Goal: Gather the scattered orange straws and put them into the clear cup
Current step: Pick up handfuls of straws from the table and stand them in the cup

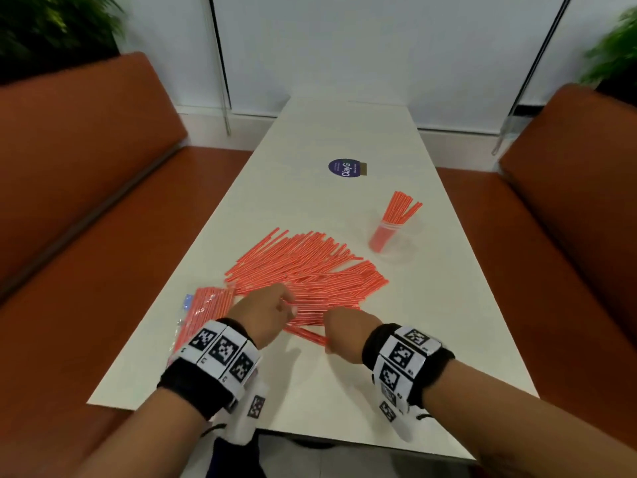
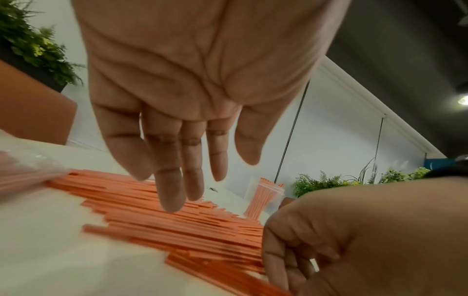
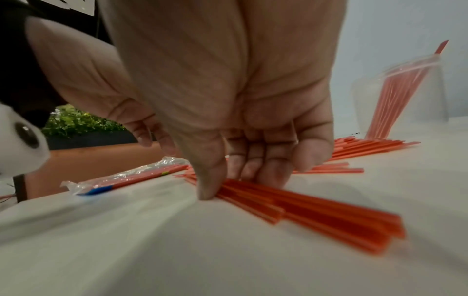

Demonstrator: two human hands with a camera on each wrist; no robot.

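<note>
A wide pile of orange straws (image 1: 303,270) lies spread across the middle of the white table (image 1: 344,391). Behind it to the right stands the clear cup (image 1: 396,236) with a bunch of straws leaning in it. My right hand (image 1: 339,334) is at the pile's near edge; in the right wrist view its thumb and fingers (image 3: 228,180) pinch a small bundle of straws (image 3: 316,216) lying flat on the table. My left hand (image 1: 275,305) hovers over the pile's left part with fingers (image 2: 174,190) straight and spread, holding nothing.
A plastic packet of more straws (image 1: 206,305) lies at the table's left edge beside my left wrist. A round purple sticker (image 1: 344,168) sits farther up the table. Orange benches (image 1: 86,201) flank both sides, with the right one (image 1: 568,201) close to the cup.
</note>
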